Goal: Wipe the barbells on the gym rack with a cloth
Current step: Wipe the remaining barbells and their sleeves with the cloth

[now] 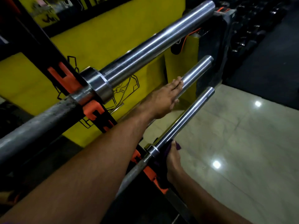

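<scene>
Right hand [174,160] wraps purple cloth [177,146] round lowest bar [186,118] to rub it; left hand [166,97], fingers straight, steadies middle bar [196,71].

Place: a gym, by the weights area
Bars: three steel barbells [155,41] lie stacked one above another, their smooth sleeves jutting out
Rack: a black upright rack [53,50] with orange hooks [64,76] carries them
Wall: yellow padding [113,28] with black line drawings
Background: dark rows of dumbbells [252,26], blurred
Floor: pale glossy tiles [242,151] reflecting ceiling lights
</scene>
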Tool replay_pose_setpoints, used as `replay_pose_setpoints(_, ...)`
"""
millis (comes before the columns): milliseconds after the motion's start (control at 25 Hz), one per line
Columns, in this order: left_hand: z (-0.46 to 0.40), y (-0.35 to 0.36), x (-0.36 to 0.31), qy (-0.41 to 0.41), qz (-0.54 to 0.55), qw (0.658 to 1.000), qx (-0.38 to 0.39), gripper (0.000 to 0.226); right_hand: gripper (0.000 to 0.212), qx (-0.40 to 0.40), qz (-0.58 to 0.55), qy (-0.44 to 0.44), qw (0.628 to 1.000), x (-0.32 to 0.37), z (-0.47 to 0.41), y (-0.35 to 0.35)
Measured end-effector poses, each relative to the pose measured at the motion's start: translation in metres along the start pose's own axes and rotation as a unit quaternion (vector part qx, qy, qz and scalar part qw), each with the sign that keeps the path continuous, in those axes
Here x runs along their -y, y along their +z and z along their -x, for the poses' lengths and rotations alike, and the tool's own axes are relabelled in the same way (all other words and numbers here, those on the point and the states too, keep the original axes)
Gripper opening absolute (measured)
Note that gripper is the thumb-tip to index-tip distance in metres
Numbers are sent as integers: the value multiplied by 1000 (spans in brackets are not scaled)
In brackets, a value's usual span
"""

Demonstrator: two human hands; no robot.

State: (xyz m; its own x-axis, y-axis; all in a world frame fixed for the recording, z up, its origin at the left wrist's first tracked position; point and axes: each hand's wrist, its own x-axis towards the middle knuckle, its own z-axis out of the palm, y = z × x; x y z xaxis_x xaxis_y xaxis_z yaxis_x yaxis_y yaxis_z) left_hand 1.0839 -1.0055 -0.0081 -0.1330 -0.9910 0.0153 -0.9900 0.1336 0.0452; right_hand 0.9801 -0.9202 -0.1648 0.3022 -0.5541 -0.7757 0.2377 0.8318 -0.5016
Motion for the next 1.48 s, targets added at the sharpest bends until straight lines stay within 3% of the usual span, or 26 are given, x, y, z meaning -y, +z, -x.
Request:
replay_pose_setpoints(80, 3, -9, -4, -20, -16, 1000, 0, 64, 51, 11, 25, -42, 999, -11, 7, -17)
replay_pose_setpoints(160, 17, -23, -17, -28, -21, 999, -25, 61, 55, 8, 122, -131, 984, -4, 23, -37)
replay_pose_setpoints(280, 86, -20, -51, 3, 58, 992, -111, 52, 41, -4, 225, -289, 931, 15, 49, -54)
replay_pose_setpoints(400, 193, 21, -66, 45, 51, 978, -198, 42, 36, 117, 287, -428, 849, 17, 63, -44)
replay_pose_setpoints(440, 219, 37, -64, 50, 33, 975, -216, 41, 38, 141, 352, -463, 801, 14, 58, -38)
replay_pose_setpoints(480, 238, 49, -61, 55, 20, 974, -217, 40, 46, 146, 454, -498, 724, 8, 45, -35)
replay_pose_setpoints(560, 263, 69, -51, 67, 3, 985, -157, 44, 67, 139, 668, -520, 513, 0, 21, -28)
replay_pose_setpoints(600, 275, 85, -44, 62, 0, 991, -119, 45, 72, 122, 724, -518, 439, -1, 13, -24)
replay_pose_setpoints(640, 286, 99, -37, 28, 11, 996, -80, 47, 72, 118, 744, -520, 402, -2, 9, -23)
replay_pose_setpoints(760, 306, 122, -17, -200, 77, 977, -17, 61, 58, 122, 759, -525, 366, 4, 10, -12)
replay_pose_setpoints(840, 311, 133, -9, -246, 128, 961, 16, 66, 55, 102, 769, -539, 328, 7, 9, -6)
replay_pose_setpoints(920, 309, 147, -7, -228, 147, 962, 35, 61, 52, 88, 785, -535, 301, 6, 6, 3)
replay_pose_setpoints(1040, 317, 158, 9, -149, 64, 986, 42, 62, 45, 77, 776, -546, 305, 2, 5, 15)
replay_pose_setpoints(1160, 315, 159, 17, -82, 85, 990, 72, 68, 53, 61, 771, -562, 294, -3, 8, 16)
replay_pose_setpoints(1280, 314, 160, 18, -78, 68, 994, 46, 62, 70, 51, 750, -574, 325, -9, 15, 5)
replay_pose_setpoints(1480, 314, 164, 19, -88, 106, 990, 40, 70, 67, 62, 692, -606, 387, -13, 15, -24)
